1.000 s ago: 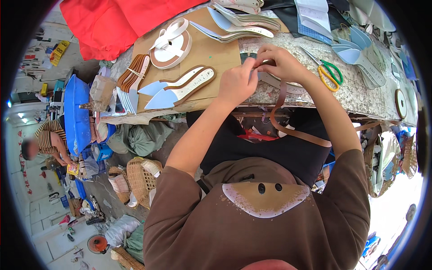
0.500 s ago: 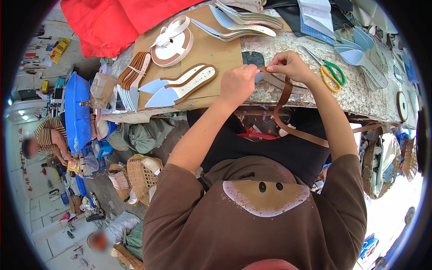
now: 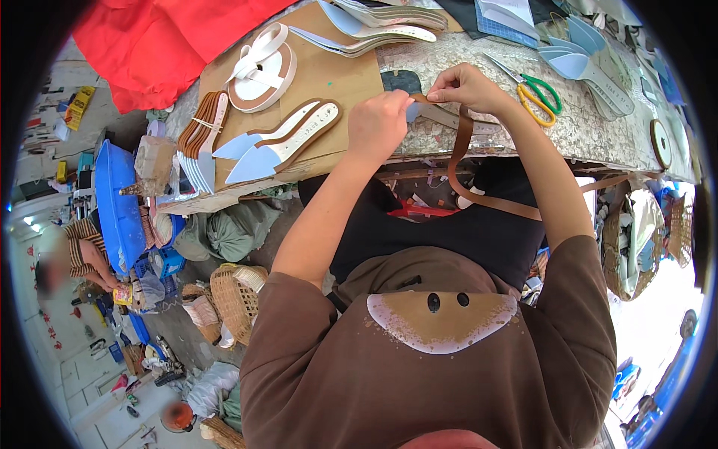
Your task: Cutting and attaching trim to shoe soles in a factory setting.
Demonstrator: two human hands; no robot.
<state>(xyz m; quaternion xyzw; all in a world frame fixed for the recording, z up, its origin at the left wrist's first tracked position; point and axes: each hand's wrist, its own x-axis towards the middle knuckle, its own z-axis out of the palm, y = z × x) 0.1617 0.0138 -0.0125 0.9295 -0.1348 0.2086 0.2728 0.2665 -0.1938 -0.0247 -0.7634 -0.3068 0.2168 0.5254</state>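
L hand (image 3: 379, 123) & R hand (image 3: 465, 88) pinching strip (image 3: 458, 150). Edged soles (image 3: 318, 126) L of grip look done; plain soles (image 3: 573, 66) R of grip prob. to do.

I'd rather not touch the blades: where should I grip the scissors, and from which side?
Probably by the green handle loop and yellow handle loop, coming from the near right: the scissors lie slanted, with both loops toward that side and the blades pointing away to the far left.
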